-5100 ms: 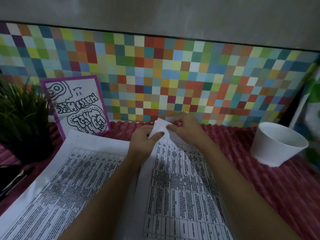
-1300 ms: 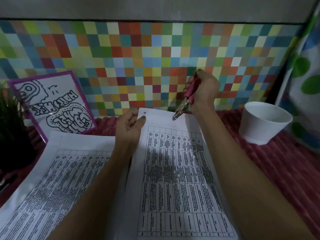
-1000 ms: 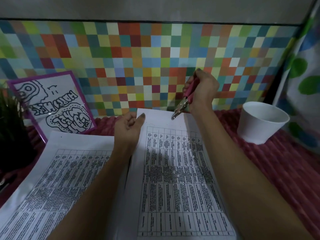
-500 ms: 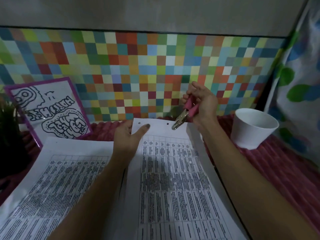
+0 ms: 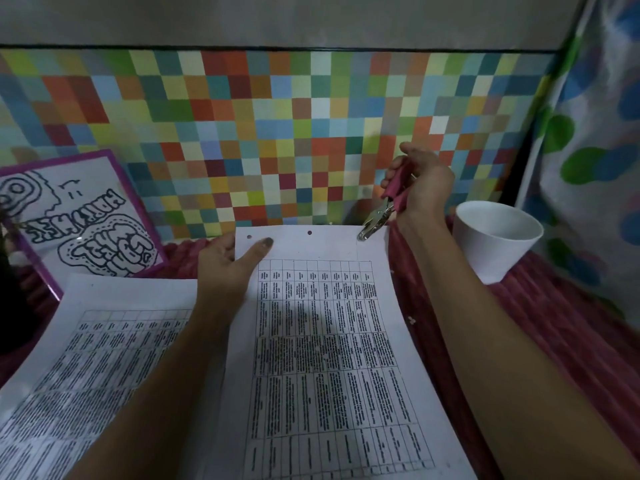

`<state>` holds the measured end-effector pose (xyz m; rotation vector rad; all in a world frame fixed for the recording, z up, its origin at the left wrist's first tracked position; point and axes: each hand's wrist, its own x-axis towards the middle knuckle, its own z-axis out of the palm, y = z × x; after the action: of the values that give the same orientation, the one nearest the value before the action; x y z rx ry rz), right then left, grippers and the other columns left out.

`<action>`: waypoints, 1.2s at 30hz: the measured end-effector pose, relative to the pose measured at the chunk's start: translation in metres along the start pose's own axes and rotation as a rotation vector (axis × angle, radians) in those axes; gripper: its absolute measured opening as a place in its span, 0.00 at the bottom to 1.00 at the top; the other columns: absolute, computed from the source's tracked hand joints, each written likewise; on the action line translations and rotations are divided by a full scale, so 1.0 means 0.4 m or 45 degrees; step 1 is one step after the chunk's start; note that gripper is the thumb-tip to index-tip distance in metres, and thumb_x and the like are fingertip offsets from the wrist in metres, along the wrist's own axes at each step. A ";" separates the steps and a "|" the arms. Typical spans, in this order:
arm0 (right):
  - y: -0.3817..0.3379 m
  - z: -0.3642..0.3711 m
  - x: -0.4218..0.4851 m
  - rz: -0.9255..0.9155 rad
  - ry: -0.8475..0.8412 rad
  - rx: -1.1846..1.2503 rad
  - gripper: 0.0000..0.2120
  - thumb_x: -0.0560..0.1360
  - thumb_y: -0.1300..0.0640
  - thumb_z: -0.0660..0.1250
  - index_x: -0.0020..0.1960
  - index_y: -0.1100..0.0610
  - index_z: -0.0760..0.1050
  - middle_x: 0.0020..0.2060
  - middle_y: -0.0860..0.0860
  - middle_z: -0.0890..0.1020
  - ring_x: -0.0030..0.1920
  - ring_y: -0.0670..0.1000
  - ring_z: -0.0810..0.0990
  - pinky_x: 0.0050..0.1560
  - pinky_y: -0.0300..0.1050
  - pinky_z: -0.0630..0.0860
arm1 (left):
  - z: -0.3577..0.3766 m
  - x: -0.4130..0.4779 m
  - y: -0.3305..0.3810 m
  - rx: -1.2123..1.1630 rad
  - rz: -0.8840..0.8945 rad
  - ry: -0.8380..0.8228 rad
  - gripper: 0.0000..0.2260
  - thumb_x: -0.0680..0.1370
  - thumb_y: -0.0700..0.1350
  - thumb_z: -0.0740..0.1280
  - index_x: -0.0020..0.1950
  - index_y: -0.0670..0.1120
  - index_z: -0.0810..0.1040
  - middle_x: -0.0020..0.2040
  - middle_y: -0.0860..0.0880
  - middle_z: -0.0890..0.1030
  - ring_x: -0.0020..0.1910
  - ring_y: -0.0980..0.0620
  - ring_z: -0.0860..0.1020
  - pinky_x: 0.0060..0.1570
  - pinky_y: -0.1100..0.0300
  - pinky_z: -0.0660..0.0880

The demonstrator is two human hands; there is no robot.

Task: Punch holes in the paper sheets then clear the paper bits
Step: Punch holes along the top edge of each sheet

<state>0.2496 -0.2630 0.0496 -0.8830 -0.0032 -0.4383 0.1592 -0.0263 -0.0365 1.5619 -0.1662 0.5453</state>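
Observation:
A printed table sheet (image 5: pixel 322 358) lies lifted in front of me, with two round holes along its top margin. My left hand (image 5: pixel 228 265) pinches its top left edge, thumb on top near the first hole. My right hand (image 5: pixel 420 188) grips a pink-handled hole punch (image 5: pixel 382 211), whose metal jaws sit over the sheet's top right corner. A second printed sheet (image 5: pixel 97 358) lies flat to the left. A few white paper bits (image 5: pixel 411 319) dot the pink cloth beside the right edge of the held sheet.
A white cup (image 5: pixel 495 244) stands on the pink ribbed cloth (image 5: pixel 568 327) at the right. A purple-framed drawing (image 5: pixel 76 220) leans on the checkered wall at the left, with a dark plant (image 5: pixel 10 289) beside it. A spotted curtain (image 5: pixel 595 150) hangs at the far right.
The punch has moved rightward along the top margin, from the middle to the right corner. A second hole now shows in the sheet. My left hand still holds the top left edge.

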 end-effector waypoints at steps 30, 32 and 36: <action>-0.021 0.012 0.001 -0.033 -0.041 0.102 0.08 0.74 0.70 0.59 0.48 0.64 0.75 0.27 0.56 0.74 0.24 0.52 0.71 0.26 0.41 0.69 | 0.220 0.066 0.098 0.891 0.283 -0.538 0.02 0.79 0.52 0.67 0.47 0.57 0.79 0.37 0.62 0.78 0.40 0.62 0.75 0.55 0.48 0.72; -0.024 0.009 0.005 0.055 -0.073 0.169 0.10 0.73 0.70 0.59 0.52 0.64 0.74 0.28 0.56 0.73 0.26 0.52 0.71 0.27 0.41 0.69 | 0.224 0.068 0.103 0.821 0.232 -0.534 0.04 0.78 0.49 0.69 0.44 0.57 0.78 0.35 0.63 0.76 0.37 0.66 0.73 0.46 0.56 0.68; -0.042 0.000 0.007 0.193 -0.160 0.210 0.12 0.73 0.71 0.56 0.54 0.65 0.72 0.30 0.57 0.72 0.27 0.53 0.71 0.30 0.43 0.69 | 0.221 0.068 0.110 0.760 0.199 -0.554 0.07 0.78 0.45 0.69 0.43 0.57 0.79 0.33 0.61 0.76 0.31 0.66 0.74 0.36 0.62 0.65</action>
<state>0.2460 -0.2734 0.0624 -0.7413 -0.0862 -0.2369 0.1850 -0.1096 0.0171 2.2554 -0.4940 0.3833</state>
